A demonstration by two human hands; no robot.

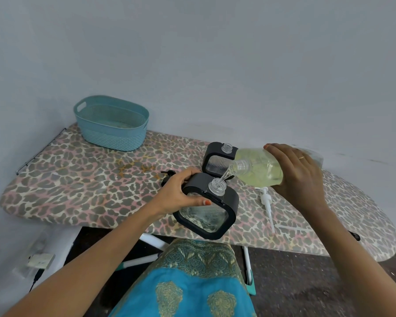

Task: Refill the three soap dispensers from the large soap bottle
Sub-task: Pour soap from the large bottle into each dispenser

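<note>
- Right hand wrapped around the tilted large soap bottle, pouring
- Left hand clasps the tilted dispenser above the ironing board
- Narrow neck: a wobble could spill soap

A leopard-print ironing board is set against a pale wall. A teal basket is placed on its far-left end.
</note>
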